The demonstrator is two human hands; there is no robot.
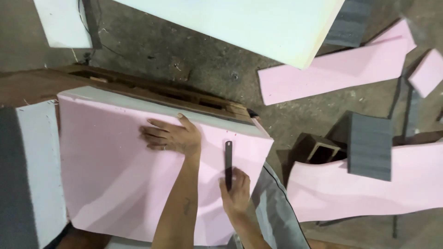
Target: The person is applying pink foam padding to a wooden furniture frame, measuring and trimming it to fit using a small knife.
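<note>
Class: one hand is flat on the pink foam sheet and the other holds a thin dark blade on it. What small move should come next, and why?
Probably draw the blade along the pink foam sheet toward the body. The right hand grips its lower end, with the blade lying on the foam, and the left hand presses flat beside it, steadying the sheet. No cut line is visible, so this is a guess.

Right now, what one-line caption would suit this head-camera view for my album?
Left hand flat on a pink foam slab, right hand holding a thin dark blade against it.

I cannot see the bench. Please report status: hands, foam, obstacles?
Left hand flat on pink foam sheet. Right hand grips dark blade on it. Nothing blocking.
</note>
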